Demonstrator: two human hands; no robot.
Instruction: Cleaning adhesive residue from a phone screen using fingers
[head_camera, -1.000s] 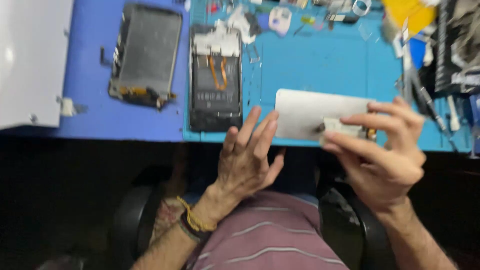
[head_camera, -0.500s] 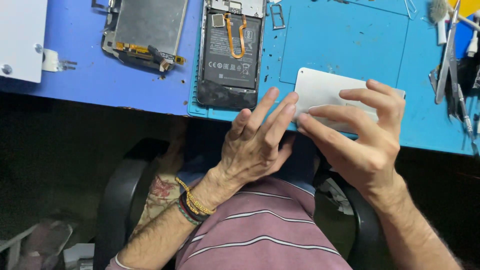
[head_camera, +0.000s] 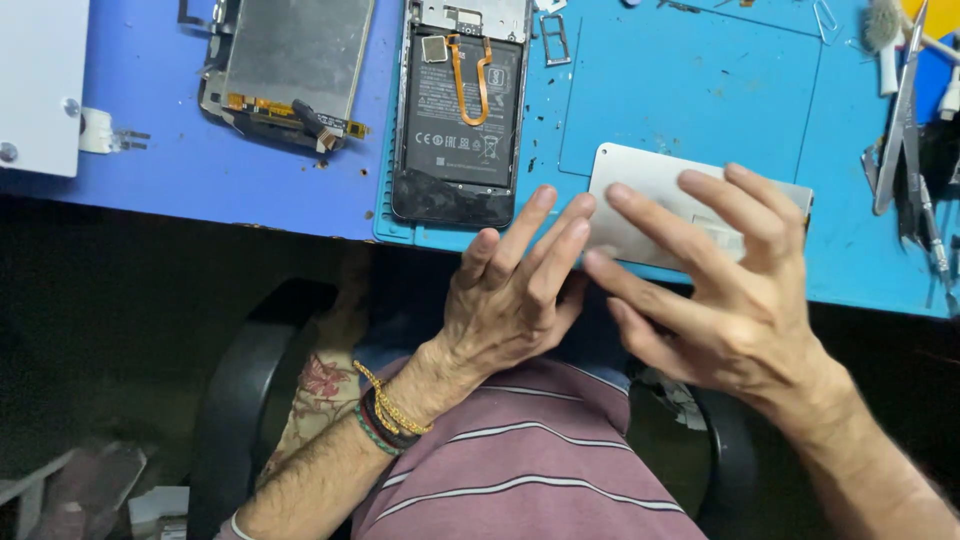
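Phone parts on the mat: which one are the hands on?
The silver back cover at the mat's near edge, under the right hand and left hand. The opened phone body and the detached screen assembly lie untouched.

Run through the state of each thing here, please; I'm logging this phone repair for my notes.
Left hand: fingers outstretched, tips at the panel's near edge.
Right hand: fingers spread flat on the panel.
Grey back panel: detached, lying on the blue mat.
Phone body: opened, battery and orange flex cable exposed.
Screen assembly: removed, lying apart.
Tweezers: lying unused.
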